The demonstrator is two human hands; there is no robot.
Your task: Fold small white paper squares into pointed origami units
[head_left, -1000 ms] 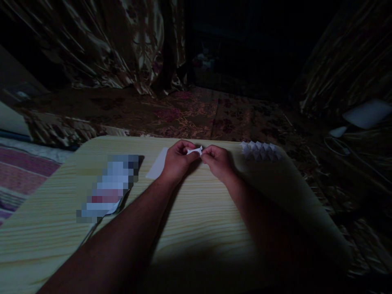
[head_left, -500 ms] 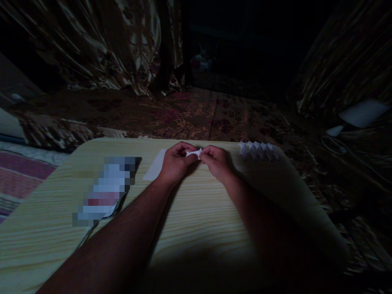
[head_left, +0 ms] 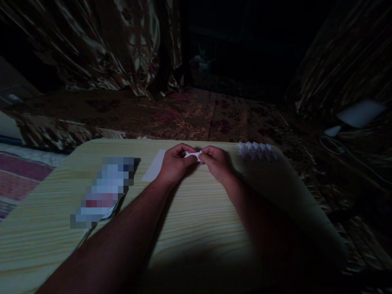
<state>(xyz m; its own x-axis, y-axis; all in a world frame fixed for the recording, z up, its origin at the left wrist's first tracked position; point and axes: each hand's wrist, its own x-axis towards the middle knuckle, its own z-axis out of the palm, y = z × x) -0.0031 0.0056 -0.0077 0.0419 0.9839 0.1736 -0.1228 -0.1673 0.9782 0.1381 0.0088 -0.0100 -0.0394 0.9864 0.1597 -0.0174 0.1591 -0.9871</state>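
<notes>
Small white paper (head_left: pixel 191 154) (pointy-cornered) in both hands (head_left: pixel 175 164) (head_left: pixel 216 161)

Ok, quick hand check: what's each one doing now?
Left hand: closed, pinching a small folded white paper.
Right hand: closed, fingers on the paper's other end.

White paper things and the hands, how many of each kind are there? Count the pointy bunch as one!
Hands, left hand and right hand: 2
Folded white paper held between them: 1
Flat white paper, sheet or stack: 1
Bunch of pointy white shapes, too blurry to count singly: 1
Total: 5
</notes>
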